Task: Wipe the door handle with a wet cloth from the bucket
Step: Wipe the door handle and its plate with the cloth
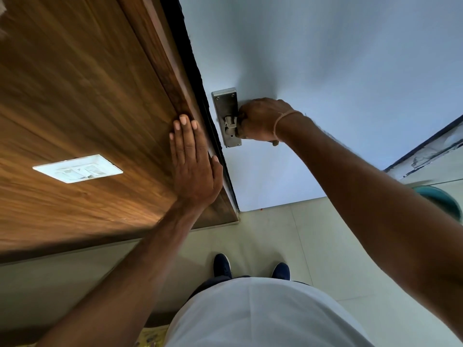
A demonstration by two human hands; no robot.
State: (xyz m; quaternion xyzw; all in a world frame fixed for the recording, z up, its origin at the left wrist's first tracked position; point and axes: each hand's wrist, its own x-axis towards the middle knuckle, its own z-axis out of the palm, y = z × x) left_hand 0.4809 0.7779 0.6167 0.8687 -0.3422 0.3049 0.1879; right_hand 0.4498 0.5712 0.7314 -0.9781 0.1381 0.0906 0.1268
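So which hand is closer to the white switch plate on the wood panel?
The left hand: it lies flat on the wood panel, just right of the switch plate. The right hand is farther right, closed around the door handle.

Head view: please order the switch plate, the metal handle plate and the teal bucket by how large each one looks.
1. switch plate, clearly the widest.
2. metal handle plate and teal bucket: too alike to rank. The right hand covers part of the plate; the arm and frame edge hide most of the bucket.
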